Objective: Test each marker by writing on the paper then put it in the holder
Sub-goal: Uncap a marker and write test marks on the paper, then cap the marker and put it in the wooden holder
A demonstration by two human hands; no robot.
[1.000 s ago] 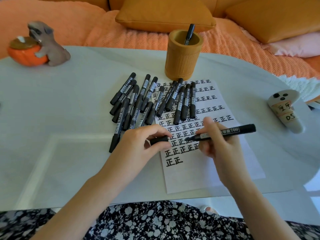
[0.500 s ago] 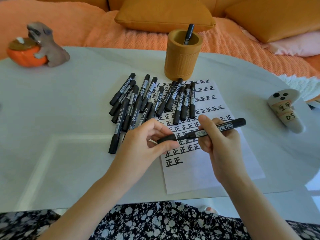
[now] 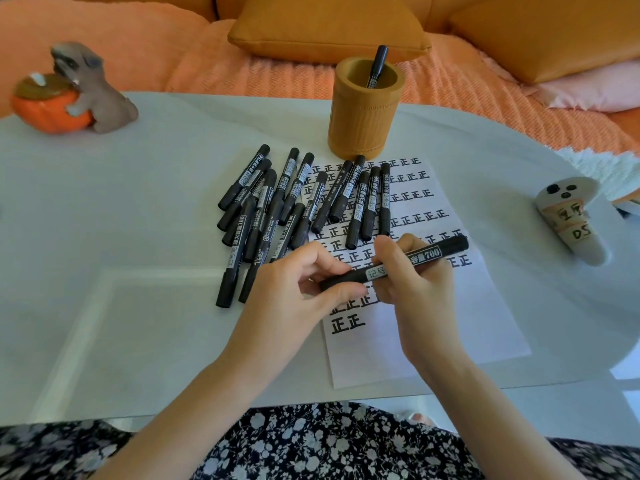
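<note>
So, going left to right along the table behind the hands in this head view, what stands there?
Pumpkin-and-animal figurine → wooden holder with one marker inside → white labelled ghost-like object.

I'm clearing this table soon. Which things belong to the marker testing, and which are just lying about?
In the job: held marker, loose markers, paper, holder, marker inside it.
Lying about: animal-and-pumpkin figurine, white labelled object, cushions.

The right hand covers the marker (its middle only).
</note>
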